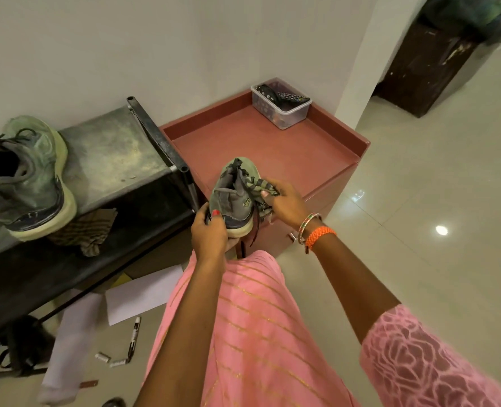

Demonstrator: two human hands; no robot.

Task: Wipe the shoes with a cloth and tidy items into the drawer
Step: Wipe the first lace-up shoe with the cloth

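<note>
My left hand (pixel 209 232) grips the heel of a small grey-green shoe (pixel 234 192), held in the air in front of the reddish drawer cabinet (pixel 325 174). My right hand (pixel 286 202) holds a striped cloth (pixel 262 186) pressed against the shoe's side by the laces. A second grey-green shoe (pixel 23 177) stands on the dark metal rack (pixel 111 154) at the left, with a brown striped cloth (pixel 88 230) under its heel end. The drawer front is mostly hidden behind my hands; only a handle (pixel 292 237) shows.
A clear plastic box (pixel 281 108) with remotes stands at the cabinet's back corner. On the floor by the rack lie a marker (pixel 134 337), small batteries (pixel 110 359), white paper (pixel 137 295) and a white sock. A dark wooden stand (pixel 425 69) is far right.
</note>
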